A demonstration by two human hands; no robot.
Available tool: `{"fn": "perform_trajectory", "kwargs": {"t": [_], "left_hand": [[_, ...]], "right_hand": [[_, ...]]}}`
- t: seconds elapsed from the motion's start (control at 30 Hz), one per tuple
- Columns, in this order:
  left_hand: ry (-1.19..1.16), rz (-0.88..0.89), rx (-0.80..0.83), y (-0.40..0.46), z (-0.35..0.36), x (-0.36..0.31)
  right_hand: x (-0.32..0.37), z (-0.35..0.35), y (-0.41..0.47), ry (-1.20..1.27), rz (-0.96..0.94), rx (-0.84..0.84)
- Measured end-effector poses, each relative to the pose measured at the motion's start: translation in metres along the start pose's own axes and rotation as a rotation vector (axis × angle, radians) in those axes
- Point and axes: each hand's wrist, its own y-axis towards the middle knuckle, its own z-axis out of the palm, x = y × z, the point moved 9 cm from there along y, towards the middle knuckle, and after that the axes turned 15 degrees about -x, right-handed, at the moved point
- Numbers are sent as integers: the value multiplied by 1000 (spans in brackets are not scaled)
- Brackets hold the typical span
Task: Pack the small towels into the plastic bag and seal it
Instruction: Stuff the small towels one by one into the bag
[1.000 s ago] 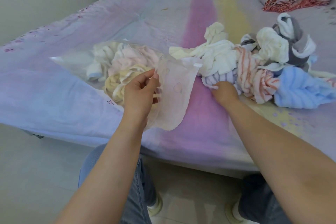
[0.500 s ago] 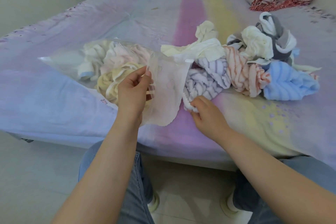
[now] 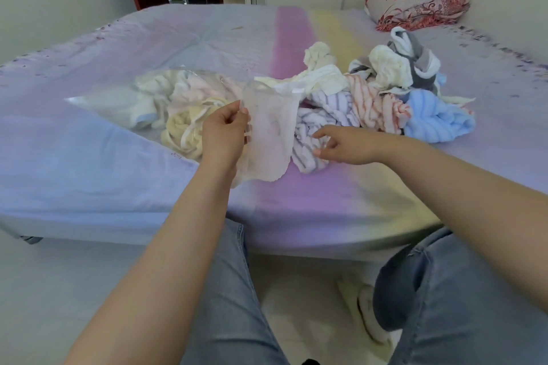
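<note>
Nearest, at 6 o'clock: two knees in blue jeans (image 3: 225,290), pale floor between them. Two bare forearms reach forward over the bed's edge. Left hand (image 3: 223,130) pinches the upper lip of the plastic bag (image 3: 267,139) between thumb and fingers, holding the mouth open toward 3 o'clock. Right hand (image 3: 344,144) sits just right of the mouth, fingers loosely curled on the purple-striped towel (image 3: 308,139); grip partly hidden, but thumb and fingertips seem to be closing on its folds. One bag, lying on its side on the bedsheet (image 3: 89,163), its closed end toward 9 o'clock; inside, at least three towels – cream-yellow (image 3: 178,130), pale pink, white – exact count unclear through the plastic. Loose pile (image 3: 385,89) at 1 to 2 o'clock of the bag: roughly six or seven pieces, among them one orange-striped towel (image 3: 376,109), one light blue towel (image 3: 436,121), one grey-and-white, several cream or white. Against half a second ago: the striped towel has been dragged nearer the bag mouth, right hand now over it rather than at its near edge; left hand's pinch unchanged. Far, at 1 o'clock: one red-patterned folded quilt (image 3: 415,6) by the wall; doorway at 11 o'clock
</note>
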Motion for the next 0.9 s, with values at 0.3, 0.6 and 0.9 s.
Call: {"fn": "perform_trajectory", "kwargs": {"t": [0.3, 0.6, 0.9], "left_hand": [[-32, 29, -84, 0, -14, -13], [-87, -16, -152, 10, -25, -26], [-103, -55, -190, 8, -31, -27]], "right_hand": [[-29, -5, 63, 233, 177, -237], [-37, 34, 97, 234, 136, -289], [-36, -43, 70, 415, 29, -877]]}}
